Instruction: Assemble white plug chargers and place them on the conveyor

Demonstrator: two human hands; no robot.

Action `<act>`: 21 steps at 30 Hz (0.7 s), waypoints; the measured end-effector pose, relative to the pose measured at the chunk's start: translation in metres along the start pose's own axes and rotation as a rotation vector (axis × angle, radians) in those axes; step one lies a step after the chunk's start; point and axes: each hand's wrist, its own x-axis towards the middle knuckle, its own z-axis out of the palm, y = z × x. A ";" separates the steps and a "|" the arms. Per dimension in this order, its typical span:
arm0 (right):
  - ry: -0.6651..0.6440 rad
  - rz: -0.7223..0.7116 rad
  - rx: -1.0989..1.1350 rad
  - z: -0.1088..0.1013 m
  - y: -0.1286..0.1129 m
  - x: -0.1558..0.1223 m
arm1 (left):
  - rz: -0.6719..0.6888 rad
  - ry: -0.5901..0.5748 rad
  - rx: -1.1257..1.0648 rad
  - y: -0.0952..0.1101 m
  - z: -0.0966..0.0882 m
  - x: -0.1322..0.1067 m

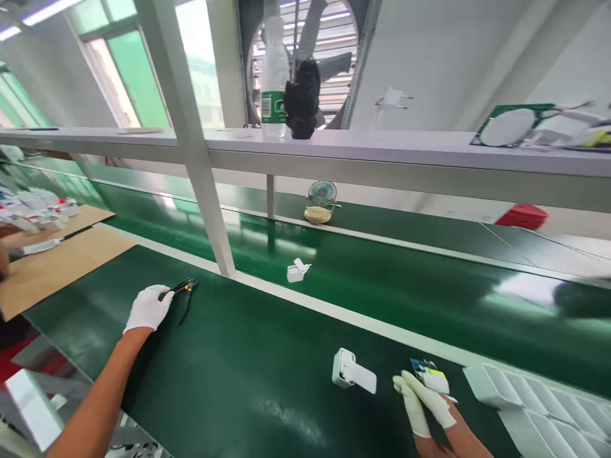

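My left hand (147, 308), in a white glove, is closed on a small pair of black pliers (181, 289) with its tip just above the green work surface (238, 381) at the left. At the lower right, my right hand (422, 402), also gloved, stretches two fingers onto a small circuit board with a yellow part (432, 376). A white plastic charger housing (353, 372) lies just left of that hand, apart from it.
A green conveyor belt (405, 286) carries a small white housing (296, 271). A white moulded tray (539, 407) sits at the right. Brown cardboard (62, 261) with white parts lies at the left. A white post (210, 216) and shelf (382, 159) hold a bottle (273, 76); a small fan (321, 201) stands behind.
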 end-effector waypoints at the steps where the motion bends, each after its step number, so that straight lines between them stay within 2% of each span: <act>1: 0.042 0.005 0.026 -0.002 -0.004 0.004 | -0.002 0.055 -0.002 0.005 -0.006 0.004; 3: 0.127 -0.010 0.088 -0.004 -0.010 0.012 | -0.029 0.146 -0.046 0.027 -0.019 0.014; 5: 0.138 0.016 0.125 -0.003 -0.014 0.016 | -0.035 0.100 -0.172 0.065 -0.028 0.022; 7: 0.099 0.079 0.157 -0.001 -0.017 0.015 | -0.005 -0.001 -0.290 0.117 -0.031 0.019; 10: 0.014 0.166 0.229 0.003 -0.022 0.007 | 0.216 -0.339 -0.445 0.202 -0.016 -0.014; 13: -0.152 0.259 0.293 0.002 -0.028 -0.003 | 0.563 -0.723 -0.649 0.269 0.017 -0.073; 14: -0.220 0.287 0.304 0.001 -0.029 -0.006 | 0.680 -0.815 -0.703 0.285 0.029 -0.093; 16: -0.336 0.316 0.310 -0.003 -0.030 -0.012 | 0.773 -0.860 -0.776 0.308 0.049 -0.128; 18: -0.409 0.316 0.304 -0.004 -0.027 -0.015 | 0.782 -0.843 -0.831 0.322 0.062 -0.151; 21: -0.449 0.272 0.289 0.003 -0.022 -0.013 | 0.737 -0.806 -0.871 0.334 0.071 -0.162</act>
